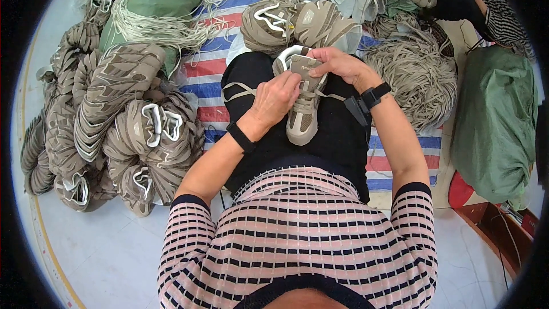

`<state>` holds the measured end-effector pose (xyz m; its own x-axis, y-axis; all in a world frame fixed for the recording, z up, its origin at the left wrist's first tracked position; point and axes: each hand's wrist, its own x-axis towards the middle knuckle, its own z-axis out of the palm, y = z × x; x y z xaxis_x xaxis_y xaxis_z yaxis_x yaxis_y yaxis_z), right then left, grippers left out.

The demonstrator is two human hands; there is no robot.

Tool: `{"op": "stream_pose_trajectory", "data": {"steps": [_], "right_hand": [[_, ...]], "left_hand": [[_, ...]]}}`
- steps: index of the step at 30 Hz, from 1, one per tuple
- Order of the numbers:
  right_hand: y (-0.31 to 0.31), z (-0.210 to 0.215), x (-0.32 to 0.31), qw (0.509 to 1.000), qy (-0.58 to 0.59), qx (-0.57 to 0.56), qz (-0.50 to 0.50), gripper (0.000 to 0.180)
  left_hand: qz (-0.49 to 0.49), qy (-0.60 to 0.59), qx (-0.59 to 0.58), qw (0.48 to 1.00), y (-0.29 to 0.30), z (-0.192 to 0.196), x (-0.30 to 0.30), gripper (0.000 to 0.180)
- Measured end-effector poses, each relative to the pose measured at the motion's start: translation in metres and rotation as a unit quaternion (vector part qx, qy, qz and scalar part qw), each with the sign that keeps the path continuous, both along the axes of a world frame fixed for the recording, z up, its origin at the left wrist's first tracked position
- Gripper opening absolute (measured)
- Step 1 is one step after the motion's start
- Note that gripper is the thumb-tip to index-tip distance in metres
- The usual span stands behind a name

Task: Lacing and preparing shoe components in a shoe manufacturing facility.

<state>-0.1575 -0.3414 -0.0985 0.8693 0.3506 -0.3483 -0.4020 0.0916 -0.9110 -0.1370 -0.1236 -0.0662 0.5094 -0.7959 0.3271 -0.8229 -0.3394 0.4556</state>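
On the lap, over black trousers: beige shoe upper [303, 100], toe toward the body, tongue end away. Left hand [275, 98] closed on its left flank, fingers curled over the lacing area, pinching a beige lace [239, 89] trailing leftward. Right hand [338, 63] gripping the tongue end, thumb on top, fingers wrapped. At left, on the floor: stacked shoe uppers [108, 120]. At right: bundle of laces [414, 74], green sack [494, 126]. Beneath: striped tarp [206, 74].
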Motion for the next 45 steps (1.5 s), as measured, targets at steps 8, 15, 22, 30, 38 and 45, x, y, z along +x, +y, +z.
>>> {"op": "stream_pose_trajectory", "data": {"steps": [8, 15, 22, 30, 38, 45], "right_hand": [[-0.002, -0.003, -0.007, 0.997, 0.001, 0.074, -0.007, 0.032], [-0.003, -0.004, -0.003, 0.997, 0.007, 0.08, -0.013, 0.031], [-0.001, -0.002, -0.004, 0.997, 0.007, 0.075, -0.008, 0.031], [0.0, -0.001, -0.005, 0.998, 0.01, 0.066, -0.018, 0.03], [0.0, -0.003, -0.008, 0.997, 0.01, 0.067, -0.035, 0.031], [-0.001, -0.006, -0.009, 0.998, -0.002, 0.057, -0.028, 0.031]], "left_hand": [[-0.064, 0.066, -0.006, 0.996, -0.002, -0.007, 0.014, 0.011], [-0.104, 0.147, -0.042, 0.983, -0.006, -0.01, 0.023, 0.008], [-0.042, 0.345, -0.036, 0.937, -0.004, -0.012, 0.019, 0.007], [-0.009, 0.166, -0.077, 0.983, 0.001, -0.013, 0.01, 0.008], [-0.039, 0.155, -0.046, 0.986, -0.004, -0.012, 0.012, 0.008], [-0.03, 0.305, -0.025, 0.952, -0.007, -0.015, 0.007, 0.006]]}}
